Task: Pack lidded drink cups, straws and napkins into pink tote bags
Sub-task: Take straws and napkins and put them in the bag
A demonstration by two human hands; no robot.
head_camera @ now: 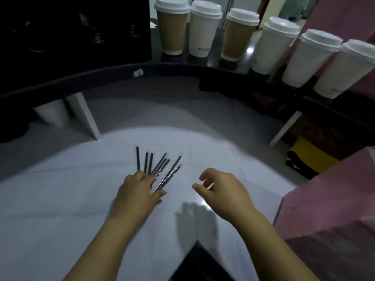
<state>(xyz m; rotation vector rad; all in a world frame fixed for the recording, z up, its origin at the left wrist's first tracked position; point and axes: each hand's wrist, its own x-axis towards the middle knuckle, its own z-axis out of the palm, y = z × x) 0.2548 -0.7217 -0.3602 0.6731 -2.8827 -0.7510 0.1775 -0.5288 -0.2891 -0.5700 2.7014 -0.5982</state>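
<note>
Several dark wrapped straws (157, 166) lie fanned out on the white counter (60, 199). My left hand (138, 191) rests on their near ends, fingers laid over them; whether it grips any is unclear. My right hand (221, 189) hovers just right of the straws, fingers loosely curled and holding nothing. Several lidded cups stand in a row on the raised dark shelf (101, 78): a brown one (172, 27), a white one (205, 29), another brown one (238, 35) and more white ones (274, 45) to the right. A pink tote bag (324, 199) stands at the right.
Another pink surface (341, 15) rises behind the right-hand cups. White cups (52, 114) sit under the shelf at the left. A yellow and black object (310, 159) lies under the shelf at the right. White supports (85, 116) hold the shelf up.
</note>
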